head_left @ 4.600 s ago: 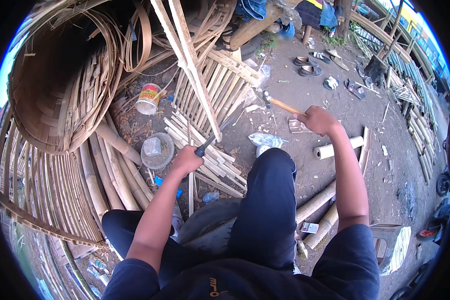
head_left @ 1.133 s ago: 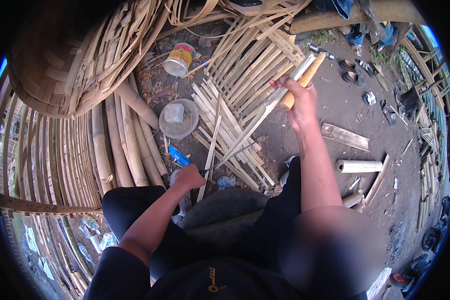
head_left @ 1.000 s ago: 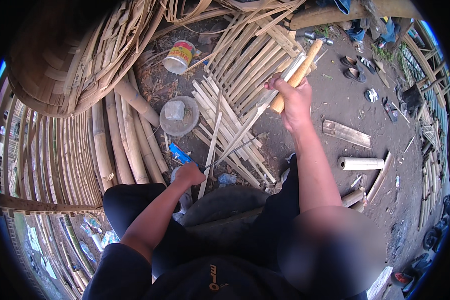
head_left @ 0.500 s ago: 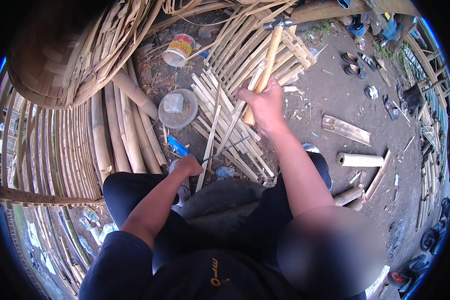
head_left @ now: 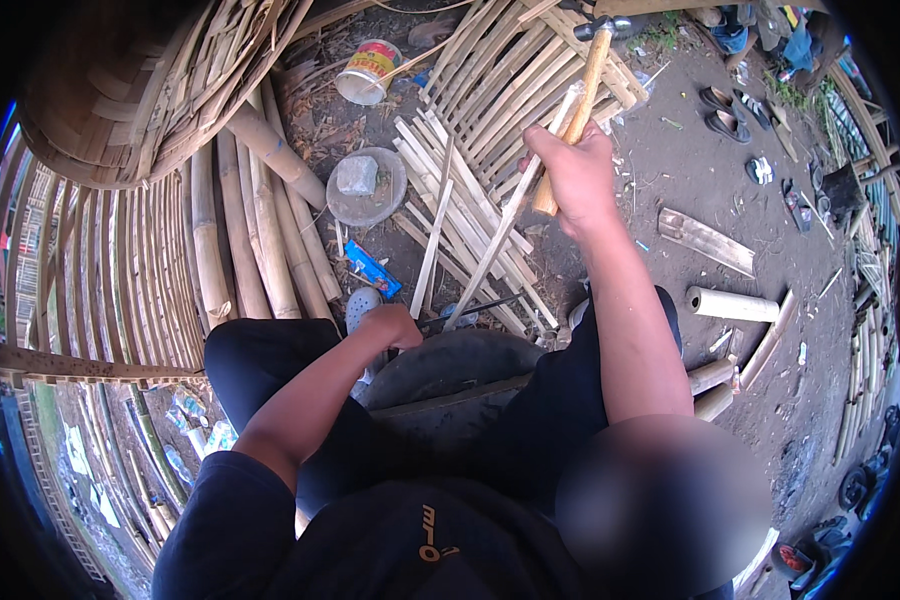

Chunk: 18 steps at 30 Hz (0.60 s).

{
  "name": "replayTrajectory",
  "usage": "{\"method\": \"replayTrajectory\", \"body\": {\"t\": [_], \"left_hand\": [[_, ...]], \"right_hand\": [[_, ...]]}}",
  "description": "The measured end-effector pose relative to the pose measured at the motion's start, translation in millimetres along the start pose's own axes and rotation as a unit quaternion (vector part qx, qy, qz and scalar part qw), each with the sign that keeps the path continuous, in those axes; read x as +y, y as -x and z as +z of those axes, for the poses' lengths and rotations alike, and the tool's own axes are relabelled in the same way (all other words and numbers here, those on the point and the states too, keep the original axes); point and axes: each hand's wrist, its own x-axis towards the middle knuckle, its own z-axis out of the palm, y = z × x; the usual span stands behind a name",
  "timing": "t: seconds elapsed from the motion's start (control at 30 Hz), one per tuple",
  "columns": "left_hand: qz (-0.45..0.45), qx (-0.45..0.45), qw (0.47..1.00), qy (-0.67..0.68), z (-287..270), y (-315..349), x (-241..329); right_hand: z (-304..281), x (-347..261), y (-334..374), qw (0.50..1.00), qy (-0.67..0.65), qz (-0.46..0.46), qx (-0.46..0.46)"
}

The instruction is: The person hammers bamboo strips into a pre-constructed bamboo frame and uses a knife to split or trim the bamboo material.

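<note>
My right hand [head_left: 578, 180] is wrapped round the wooden handle of a hammer [head_left: 583, 95], its dark metal head pointing away from me. A long pale bamboo strip [head_left: 500, 240] runs alongside the handle and seems to be gripped in the same hand; its lower end slants toward my lap. Low in front of my left knee, my left hand [head_left: 392, 326] is closed on a thin dark rod [head_left: 470, 311] that sticks out to the right. Whether the rod is a blade or a plain bar, I cannot tell. The rod's tip lies near the strip's lower end.
Split bamboo strips [head_left: 470, 210] lie piled ahead, beside a bamboo slat panel [head_left: 530, 90]. A grey block [head_left: 356, 176] rests on a round lid [head_left: 375, 210]. A bucket [head_left: 362, 80], blue packet [head_left: 373, 270], bamboo poles [head_left: 255, 240] and a bamboo tube [head_left: 735, 305] lie around.
My right hand has moved to the right with the hammer and strip. My left hand and the rod have come closer to my body. The whole view has shifted slightly.
</note>
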Motion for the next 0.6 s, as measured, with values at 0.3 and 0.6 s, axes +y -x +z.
{"method": "replayTrajectory", "body": {"t": [0.3, 0.6], "left_hand": [[-0.020, -0.064, 0.998, -0.017, 13.3, -3.9, -5.0], [0.006, -0.003, 1.000, -0.012, 44.9, -41.9, -4.0]], "right_hand": [[19.1, 10.1, 16.2, 0.998, 0.053, 0.018, -0.003], [45.3, 24.7, 46.3, 0.985, 0.142, -0.053, -0.089]]}}
